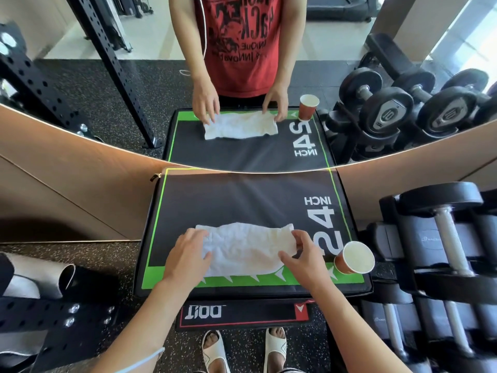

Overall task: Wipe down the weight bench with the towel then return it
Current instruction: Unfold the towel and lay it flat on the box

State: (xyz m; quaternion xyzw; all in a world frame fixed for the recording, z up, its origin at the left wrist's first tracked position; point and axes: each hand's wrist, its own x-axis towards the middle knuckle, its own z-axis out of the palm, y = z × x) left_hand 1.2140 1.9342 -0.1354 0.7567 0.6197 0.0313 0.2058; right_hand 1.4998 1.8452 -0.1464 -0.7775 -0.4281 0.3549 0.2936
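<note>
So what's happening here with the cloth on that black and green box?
A person stands at a padded box facing a mirror, with both hands on a white towel spread on top. The left hand presses its left end; the right hand pinches the right end. A paper cup sits at the box's right corner, beside racked dumbbells.

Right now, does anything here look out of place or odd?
Yes: a paper cup stands at the near right corner of the padded box, close to the right hand on the towel. A wipe could knock it off.
</note>
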